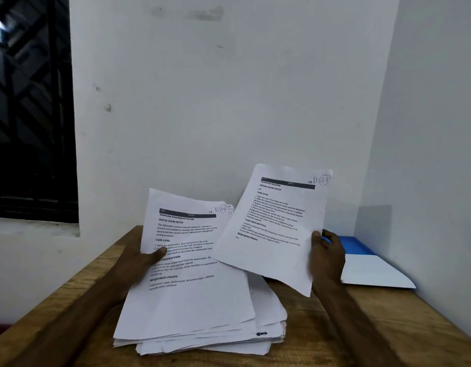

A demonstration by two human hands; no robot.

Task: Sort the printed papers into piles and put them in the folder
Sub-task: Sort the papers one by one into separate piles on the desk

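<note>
the right hand (327, 256) pinches one loose sheet (276, 226) by its right edge, thumb on the printed face, and holds it up off the surface (387, 313), its long axis rising away from the person and tipped a little to the right. the blue folder (356, 245) lies flat just beyond and to the right of that hand, close to the corner of the wall (229, 102), with a white sheet (374, 271) on its near part; whether that is one page or a thin pile i cannot tell. so the right hand is much the nearer to the folder, and the sheet likely only needs to swing right and down. the left hand (139, 263) grips the far left of the stack (197, 308), thumb pressed on the top page and fingers hidden beneath, lifting its far edge while the near end rests on the surface. i count one loose sheet, one stack of too many pages to number, one folder and two hands.
</note>
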